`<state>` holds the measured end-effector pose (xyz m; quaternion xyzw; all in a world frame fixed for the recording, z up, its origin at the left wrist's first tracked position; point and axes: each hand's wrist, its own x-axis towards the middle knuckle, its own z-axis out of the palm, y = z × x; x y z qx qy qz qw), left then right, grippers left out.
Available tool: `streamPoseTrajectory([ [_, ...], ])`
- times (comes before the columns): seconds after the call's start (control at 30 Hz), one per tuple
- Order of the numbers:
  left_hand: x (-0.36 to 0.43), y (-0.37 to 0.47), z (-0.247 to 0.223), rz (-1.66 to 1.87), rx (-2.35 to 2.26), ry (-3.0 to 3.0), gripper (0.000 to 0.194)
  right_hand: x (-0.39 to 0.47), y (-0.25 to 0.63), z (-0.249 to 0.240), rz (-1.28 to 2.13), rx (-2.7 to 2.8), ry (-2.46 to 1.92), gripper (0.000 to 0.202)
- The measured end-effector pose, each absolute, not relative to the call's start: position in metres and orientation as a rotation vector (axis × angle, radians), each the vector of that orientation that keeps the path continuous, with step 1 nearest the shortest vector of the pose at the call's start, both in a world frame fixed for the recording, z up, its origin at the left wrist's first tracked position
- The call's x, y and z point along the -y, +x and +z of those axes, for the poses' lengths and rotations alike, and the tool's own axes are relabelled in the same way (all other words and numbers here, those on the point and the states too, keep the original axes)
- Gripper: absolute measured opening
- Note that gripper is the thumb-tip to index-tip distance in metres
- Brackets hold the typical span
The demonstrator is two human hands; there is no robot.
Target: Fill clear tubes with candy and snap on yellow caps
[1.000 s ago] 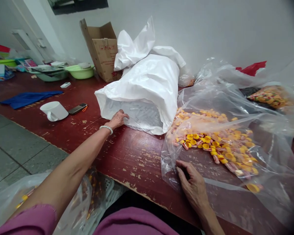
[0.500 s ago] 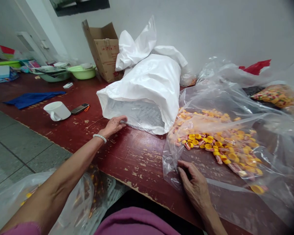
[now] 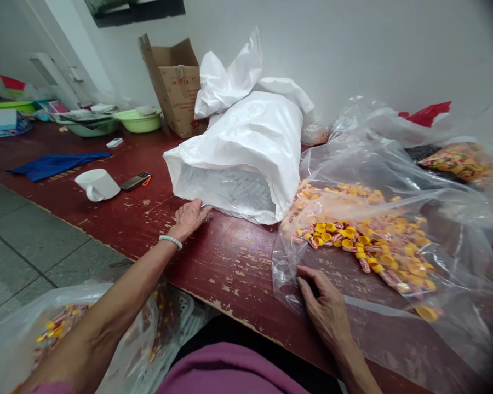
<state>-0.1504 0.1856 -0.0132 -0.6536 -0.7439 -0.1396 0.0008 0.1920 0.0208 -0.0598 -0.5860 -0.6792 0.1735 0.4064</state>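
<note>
A white sack lies on its side with its mouth facing me, and clear plastic tubes show inside. Just outside that mouth, at its lower left edge, my left hand is closed with a small clear tube at its fingertips, partly hidden. On the right a large clear plastic bag is spread out, holding many yellow caps with red-and-white wrapped pieces attached. My right hand is closed, thumb and forefinger pinching the bag's near left edge.
A worn red tabletop carries a white mug, a phone, a blue cloth, green basins and an open cardboard box. Below the table edge at left sits another filled plastic bag beside a white crate.
My left hand has drawn slightly down and back from the sack's mouth, and the clear tube now shows at its fingertips. My right hand stays at the bag's edge.
</note>
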Motion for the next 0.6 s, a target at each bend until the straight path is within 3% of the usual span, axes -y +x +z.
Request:
streamPoseTrajectory([
  [0.13, -0.184, -0.148, -0.017, -0.255, 2.467, -2.079, 0.055, -0.020, 0.192, -0.059, 0.440, 1.706, -1.478, 0.024],
  [0.43, -0.208, -0.105, 0.001, -0.509, 2.446, -2.101, 0.030, -0.022, 0.191, -0.059, 0.470, 1.682, -1.466, 0.023],
  [0.6, -0.230, -0.068, -0.005, -0.632, 2.567, -2.011, 0.046, -0.018, 0.189, -0.053, 0.499, 1.632, -1.468, 0.021],
])
